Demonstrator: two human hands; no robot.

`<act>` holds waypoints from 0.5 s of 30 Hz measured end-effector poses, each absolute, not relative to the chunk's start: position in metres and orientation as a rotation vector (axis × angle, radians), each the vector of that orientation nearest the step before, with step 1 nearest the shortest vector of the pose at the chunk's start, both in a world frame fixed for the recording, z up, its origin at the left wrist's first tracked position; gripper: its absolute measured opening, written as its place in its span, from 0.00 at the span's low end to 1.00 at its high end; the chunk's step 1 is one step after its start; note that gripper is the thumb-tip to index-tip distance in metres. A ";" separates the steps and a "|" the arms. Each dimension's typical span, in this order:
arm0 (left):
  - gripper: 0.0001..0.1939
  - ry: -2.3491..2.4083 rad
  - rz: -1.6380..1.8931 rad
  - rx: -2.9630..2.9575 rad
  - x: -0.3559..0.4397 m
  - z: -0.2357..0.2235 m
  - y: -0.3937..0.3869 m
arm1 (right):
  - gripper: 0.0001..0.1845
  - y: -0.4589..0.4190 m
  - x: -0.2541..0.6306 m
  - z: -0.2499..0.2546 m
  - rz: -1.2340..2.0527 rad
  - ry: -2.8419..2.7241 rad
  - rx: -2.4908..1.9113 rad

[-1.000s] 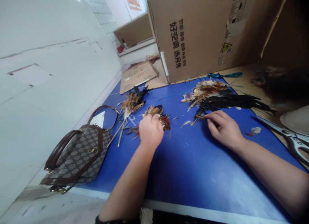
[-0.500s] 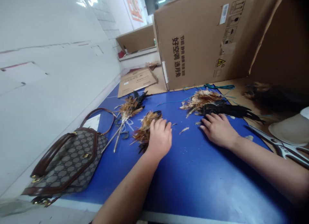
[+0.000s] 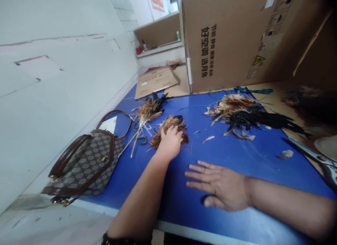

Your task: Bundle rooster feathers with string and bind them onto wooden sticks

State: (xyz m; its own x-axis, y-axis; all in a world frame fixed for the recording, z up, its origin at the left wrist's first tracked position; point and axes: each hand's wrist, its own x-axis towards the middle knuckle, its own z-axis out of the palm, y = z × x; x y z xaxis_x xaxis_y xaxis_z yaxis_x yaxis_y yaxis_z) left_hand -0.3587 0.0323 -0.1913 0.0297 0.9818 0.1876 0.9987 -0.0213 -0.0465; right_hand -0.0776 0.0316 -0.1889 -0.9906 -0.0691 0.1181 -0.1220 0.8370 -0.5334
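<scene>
the left hand (image 3: 171, 141) rests on the brown feathers (image 3: 172, 122), which lie on the blue table (image 3: 158, 181) left of its middle. its fingers bend over the feathers, slightly apart at the tips; whether they grip any, i cannot tell. half a second ago the feathers showed mostly to the left of this hand; now they fan out on its far side and to both left and right of it.

the right hand (image 3: 226, 185) has changed most: then its fingers were at the black feathers (image 3: 265, 119) on the right, and now it is nearer and farther left, palm down over the near part of the table, holding nothing. its fingers are spread, the thumb well apart; whether the palm touches the table, i cannot tell.

the black feathers lie just on the near side of the pale pile (image 3: 231, 104), as before. a loose feather (image 3: 209, 139) lies between the two hands, on the far side. the tied bunch (image 3: 149, 111) stays far left, its sticks (image 3: 133, 143) pointing near, beside the bag (image 3: 89, 164).
</scene>
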 end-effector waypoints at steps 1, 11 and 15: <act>0.22 -2.108 -0.158 -2.122 -0.363 -0.192 0.033 | 0.36 0.043 -0.083 -0.194 0.780 -2.947 0.088; 0.25 -2.125 -0.534 -2.121 -0.398 -0.210 0.049 | 0.38 0.122 -0.098 -0.203 0.174 -2.773 -0.865; 0.24 -2.099 -0.580 -2.122 -0.401 -0.214 0.050 | 0.40 0.057 -0.102 -0.199 0.443 -2.917 -0.278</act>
